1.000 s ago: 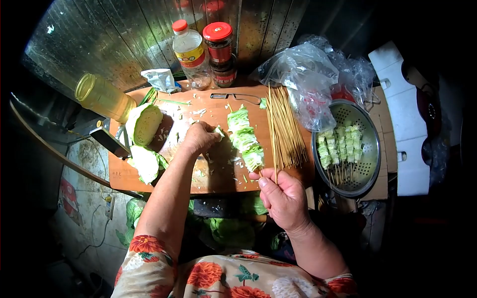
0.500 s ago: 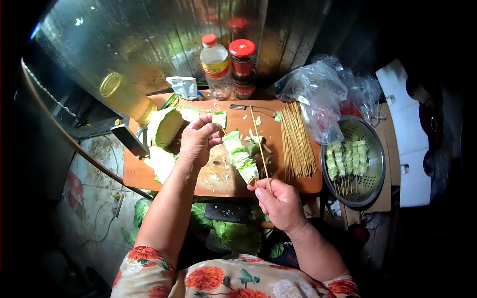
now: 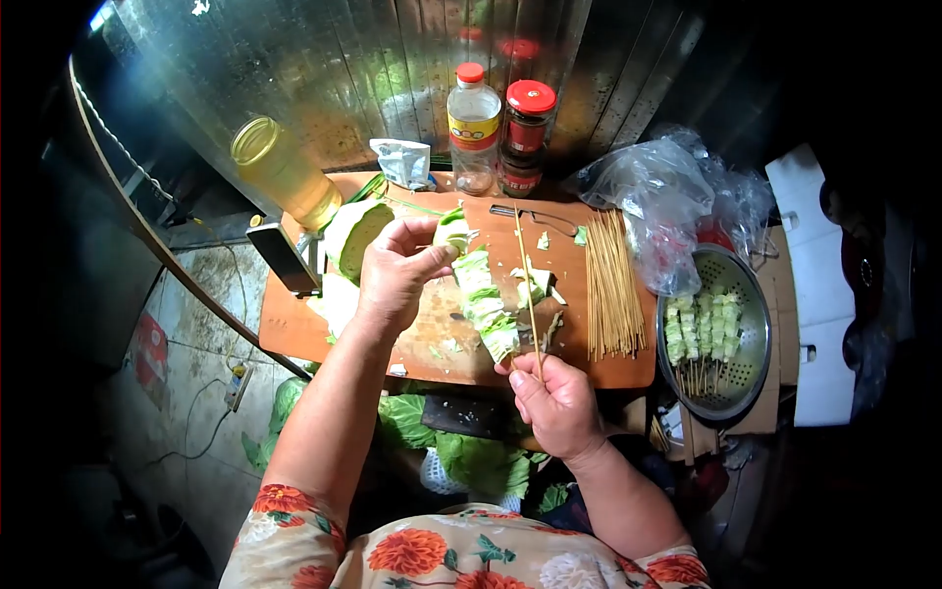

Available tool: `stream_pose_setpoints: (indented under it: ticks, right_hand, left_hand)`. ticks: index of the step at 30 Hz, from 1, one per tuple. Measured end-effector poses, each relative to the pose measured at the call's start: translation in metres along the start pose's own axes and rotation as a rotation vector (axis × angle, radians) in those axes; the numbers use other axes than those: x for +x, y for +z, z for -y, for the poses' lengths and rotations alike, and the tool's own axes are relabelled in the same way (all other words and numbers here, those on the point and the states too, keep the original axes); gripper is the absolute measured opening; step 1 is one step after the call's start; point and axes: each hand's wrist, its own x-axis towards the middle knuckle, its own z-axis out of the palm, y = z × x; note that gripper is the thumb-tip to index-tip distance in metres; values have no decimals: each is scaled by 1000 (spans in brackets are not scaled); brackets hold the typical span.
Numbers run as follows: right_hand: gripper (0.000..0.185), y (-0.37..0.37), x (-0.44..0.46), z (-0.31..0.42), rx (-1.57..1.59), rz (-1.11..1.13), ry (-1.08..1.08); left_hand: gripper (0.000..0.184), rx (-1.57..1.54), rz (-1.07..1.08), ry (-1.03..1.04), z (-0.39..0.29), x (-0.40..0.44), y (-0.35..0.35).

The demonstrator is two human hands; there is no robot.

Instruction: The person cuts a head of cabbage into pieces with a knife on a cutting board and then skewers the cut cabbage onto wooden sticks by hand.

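My left hand (image 3: 400, 270) pinches a piece of cabbage (image 3: 452, 230) at the upper end of a skewer threaded with folded cabbage (image 3: 483, 302). Low on that skewer, my right hand (image 3: 554, 401) grips its bare end, together with a second, empty skewer (image 3: 528, 285) that points up and away. Cut cabbage scraps (image 3: 533, 286) lie on the wooden board (image 3: 412, 361) beneath. A bundle of bare skewers (image 3: 613, 285) rests at the board's right side. The cut cabbage half (image 3: 355, 239) is left of my left hand.
At the right, a metal colander (image 3: 751, 378) holds several cabbage skewers, with plastic bags (image 3: 659, 211) behind it. A bottle (image 3: 473, 137), a red-lidded jar (image 3: 527, 133) and an oil jar (image 3: 285, 177) line the back. A phone (image 3: 285, 258) stands at the left; a cleaver (image 3: 461, 415) lies below the board.
My left hand has risen from the board with a cabbage piece and brought it to the skewer's tip. The view has shifted, so the board sits further right and lower.
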Motion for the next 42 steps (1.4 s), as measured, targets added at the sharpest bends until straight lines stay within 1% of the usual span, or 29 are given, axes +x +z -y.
stream_pose_setpoints:
  ticks: [3, 6, 10, 12, 16, 18, 20, 22, 24, 25, 26, 28, 29, 30, 32, 33, 35, 36, 37, 38, 40, 41, 42]
  right_hand:
    - [16, 0, 0, 4, -15, 57, -2]
    - [17, -1, -1, 9, 44, 41, 31]
    - [17, -3, -3, 7, 65, 23, 5]
    - [17, -3, -4, 9, 89, 21, 13]
    - [12, -2, -7, -1, 68, -8, -24]
    - [17, -3, -7, 4, 64, -2, -5]
    - [17, -5, -4, 9, 70, -1, -3]
    - [18, -5, -1, 12, 73, 4, -9]
    - [18, -2, -3, 7, 79, 2, -25]
    - [18, 0, -4, 7, 47, 13, -38]
    - [17, 0, -4, 2, 16, 20, -67]
    - [16, 2, -4, -2, 9, 37, -57]
    - [16, 4, -4, -2, 2, 41, -62]
    - [16, 5, -3, -2, -29, 33, -77]
    - [15, 8, -1, -4, -61, 26, -93]
    - [15, 9, 0, -5, -73, 19, -72]
    - [16, 9, 0, -4, -87, 9, -50]
    - [15, 8, 0, 0, -77, 44, 28]
    - [16, 8, 0, 2, -66, 78, 108]
    - [16, 9, -1, -1, -67, 76, 108]
    - [19, 12, -1, -11, -154, 34, -24]
    - [19, 13, -2, -14, -154, 32, -23]
    - [19, 14, -2, -16, -151, 24, -67]
  left_hand:
    - [26, 35, 124, 128, -3, 0, -3]
    - [23, 106, 141, 179, -4, 0, -5]
    - [20, 76, 155, 147, -11, -6, -4]
    - [19, 141, 217, 200, -11, -8, -2]
    - [20, 217, 191, 232, -9, -14, 6]
    - [19, 212, 209, 238, -5, -12, 5]
    - [17, 103, 191, 282, -1, -11, 10]
    - [17, 152, 163, 323, -3, -14, 12]
    - [20, 230, 22, 477, 3, -10, 11]
    - [22, 189, -13, 445, 5, -8, 10]
    - [22, 183, -20, 456, 7, -7, 10]
    - [26, -132, -148, 235, 11, -4, 15]
    - [31, -236, -140, 230, 25, 3, 14]
    - [40, -263, -125, 169, 24, 0, 18]
    - [43, -580, 12, -278, 0, -16, 32]
    - [46, -642, 29, -294, 5, -15, 33]
    - [45, -638, -1, -305, 10, -12, 29]
    - [45, -633, -31, -316, 10, -12, 28]
    - [45, -588, -108, -301, 6, -13, 33]
    - [45, -589, -107, -302, 6, -13, 33]
    - [45, -531, -94, -268, 7, -14, 32]
    - [45, -522, -105, -249, 5, -17, 35]
    - [45, -521, -104, -251, 6, -18, 35]
